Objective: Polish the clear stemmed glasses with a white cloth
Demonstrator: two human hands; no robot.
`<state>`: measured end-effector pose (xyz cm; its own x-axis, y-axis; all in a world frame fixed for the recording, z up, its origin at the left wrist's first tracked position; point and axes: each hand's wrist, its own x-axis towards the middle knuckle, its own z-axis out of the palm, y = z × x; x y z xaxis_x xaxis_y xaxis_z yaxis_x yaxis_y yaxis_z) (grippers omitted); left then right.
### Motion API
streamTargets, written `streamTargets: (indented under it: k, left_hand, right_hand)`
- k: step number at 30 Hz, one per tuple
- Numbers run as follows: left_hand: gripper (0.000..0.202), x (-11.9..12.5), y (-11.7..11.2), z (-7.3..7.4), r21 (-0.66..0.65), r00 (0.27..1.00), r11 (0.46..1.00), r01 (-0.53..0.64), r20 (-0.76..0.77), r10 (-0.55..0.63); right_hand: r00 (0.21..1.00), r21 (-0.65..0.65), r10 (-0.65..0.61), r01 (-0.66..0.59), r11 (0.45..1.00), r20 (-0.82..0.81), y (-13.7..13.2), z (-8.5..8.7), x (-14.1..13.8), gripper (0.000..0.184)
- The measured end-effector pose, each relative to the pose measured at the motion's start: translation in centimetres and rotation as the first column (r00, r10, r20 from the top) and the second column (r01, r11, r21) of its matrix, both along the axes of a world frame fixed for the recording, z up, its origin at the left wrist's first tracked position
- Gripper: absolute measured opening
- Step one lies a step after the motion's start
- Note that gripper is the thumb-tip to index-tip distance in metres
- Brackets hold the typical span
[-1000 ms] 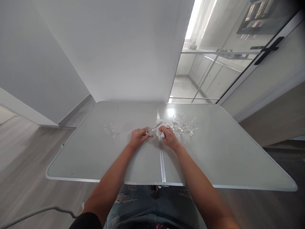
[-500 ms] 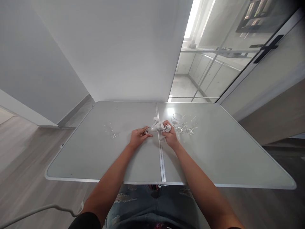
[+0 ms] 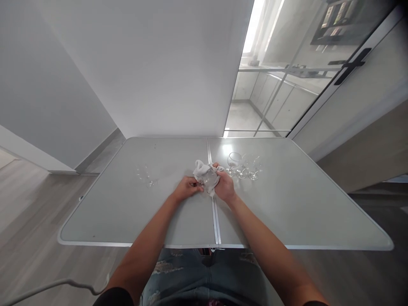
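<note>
Above the middle of the table, my left hand (image 3: 188, 188) pinches the stem end of a clear stemmed glass (image 3: 204, 180). A white cloth (image 3: 201, 168) lies bunched around and behind the glass bowl. On the other side, my right hand (image 3: 225, 185) is closed on the cloth, with the glass bowl against it; part of the bowl is hidden by cloth and fingers.
Several clear stemmed glasses (image 3: 241, 172) stand together to the right of my right hand. Left of my hands is more clear glassware (image 3: 148, 180), faint against the surface. The pale folding table (image 3: 287, 212) has a metal seam (image 3: 216, 229) down its middle. A white wall (image 3: 168, 85) rises behind it.
The cloth has shifted left and lower and is now spread out around the glass bowl. My right hand has moved slightly left and down; the left hand keeps its pinch.
</note>
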<state>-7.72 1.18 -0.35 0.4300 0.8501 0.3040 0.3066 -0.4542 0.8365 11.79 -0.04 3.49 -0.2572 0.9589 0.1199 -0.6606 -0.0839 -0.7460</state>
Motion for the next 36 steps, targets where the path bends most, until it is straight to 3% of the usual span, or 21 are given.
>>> streamTargets:
  k: [3, 5, 8, 10, 11, 13, 15, 17, 20, 23, 26, 29, 32, 34, 36]
  left_hand:
    - [0.047, 0.1, -0.3, 0.4, -0.033, 0.999, 0.999, 0.032, -0.036, -0.033]
    - [0.044, 0.0, -0.4, 0.6, -0.017, 0.998, 0.999, 0.028, -0.061, -0.029]
    - [0.038, 0.0, -0.4, 0.5, 0.017, 0.996, 1.0, 0.01, -0.09, -0.008]
    - [0.036, 0.0, -0.3, 0.3, 0.045, 0.995, 0.999, 0.004, -0.102, 0.0]
    - [0.036, 0.0, -0.3, 0.3, 0.062, 0.994, 0.998, 0.007, -0.11, 0.0]
    - [0.035, 0.0, -0.4, 0.2, 0.088, 0.992, 0.996, 0.016, -0.129, -0.005]
    - [0.034, 0.0, -0.5, 0.3, 0.092, 0.989, 0.995, 0.029, -0.146, -0.015]
    - [0.037, 0.0, -0.6, 0.5, 0.073, 0.991, 0.997, 0.036, -0.128, -0.027]
    - [0.042, -0.1, -0.6, 0.6, 0.017, 0.999, 1.0, 0.012, -0.036, -0.011]
    - [0.042, 0.0, -0.2, 0.5, 0.007, 0.995, 0.997, -0.075, 0.07, 0.074]
    - [0.04, 0.1, 0.2, 0.2, -0.005, 0.98, 0.986, -0.165, 0.111, 0.164]
    - [0.035, 0.2, 0.4, 0.1, -0.093, 0.958, 0.968, -0.234, 0.149, 0.245]
    - [0.036, 0.3, 0.5, 0.2, -0.149, 0.94, 0.954, -0.259, 0.187, 0.285]
    - [0.04, 0.4, 0.6, 0.3, -0.144, 0.941, 0.955, -0.26, 0.182, 0.284]
    - [0.039, 0.4, 0.6, 0.4, -0.128, 0.947, 0.956, -0.262, 0.159, 0.281]
  right_hand:
    - [0.994, 0.175, -0.04, 0.021, 0.984, 0.104, -0.3, 0.5, 0.5, 0.016]
    - [0.967, 0.332, -0.087, 0.002, 0.943, 0.24, -0.4, 0.5, 1.2, 0.02]
    - [0.853, 0.571, -0.214, -0.115, 0.813, 0.475, -0.5, 0.4, 2.3, 0.023]
    - [0.787, 0.647, -0.266, -0.21, 0.733, 0.557, -0.5, 0.5, 2.7, 0.022]
    - [0.773, 0.644, -0.253, -0.248, 0.723, 0.582, -0.5, 0.6, 2.9, 0.02]
    - [0.784, 0.569, -0.156, -0.283, 0.772, 0.601, -0.3, 0.9, 3.0, 0.018]
    - [0.844, 0.433, -0.019, -0.256, 0.864, 0.536, 0.0, 1.1, 2.8, 0.019]
    - [0.924, 0.266, 0.102, -0.209, 0.941, 0.367, 0.2, 1.2, 2.2, 0.02]
    - [0.977, 0.031, 0.203, -0.205, 0.978, 0.064, 0.5, 0.9, 0.8, 0.019]
    - [0.986, -0.106, 0.133, -0.143, 0.984, -0.098, 0.4, 0.2, -0.7, 0.021]
    - [0.99, -0.125, -0.03, 0.013, 0.992, -0.14, -0.1, -0.5, -1.6, 0.021]
    - [0.986, -0.014, -0.157, 0.156, 0.988, -0.058, -0.7, -1.1, -2.0, 0.017]
    - [0.941, 0.231, -0.257, 0.205, 0.951, 0.222, -1.3, -1.9, -2.2, 0.014]
    - [0.843, 0.435, -0.361, 0.172, 0.884, 0.4, -1.4, -2.5, -2.2, 0.013]
    - [0.727, 0.622, -0.452, 0.043, 0.782, 0.517, -1.3, -3.0, -2.2, 0.016]
